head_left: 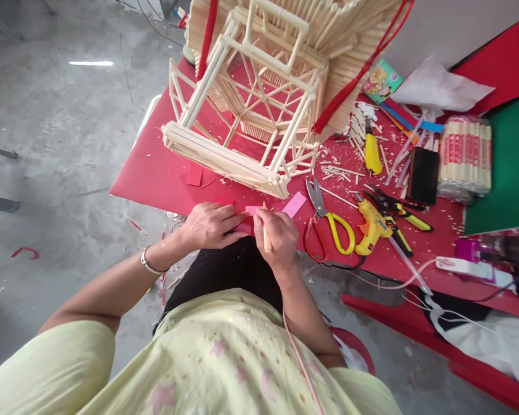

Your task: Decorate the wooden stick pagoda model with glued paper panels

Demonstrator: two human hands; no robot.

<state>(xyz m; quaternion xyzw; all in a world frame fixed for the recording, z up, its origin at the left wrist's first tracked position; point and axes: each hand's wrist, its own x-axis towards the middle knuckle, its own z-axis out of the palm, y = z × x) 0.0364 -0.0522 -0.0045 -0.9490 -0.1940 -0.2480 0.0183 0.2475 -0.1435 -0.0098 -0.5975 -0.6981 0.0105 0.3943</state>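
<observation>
At the near edge of the red table [155, 181], my left hand [214, 226] lies with its fingers stretched out toward a small pink paper strip [253, 210], touching its left end. My right hand [279, 236] is closed in a writing grip around a tan, pen-shaped stick [267, 239], over the same strip. Whether its tip touches the paper is hidden by my fingers. Another pink paper piece [294, 204], with faint marks, lies just beyond my right hand. A bright red scrap [224, 201] shows behind my left fingers.
A large lantern-like wooden stick frame [225, 158] with red tassels [343, 98] stands just beyond my hands. To the right lie scissors [339, 230], a yellow glue gun [372, 225], pliers [400, 213], a yellow cutter [372, 153], a black phone [422, 176] and bundled sticks [466, 155].
</observation>
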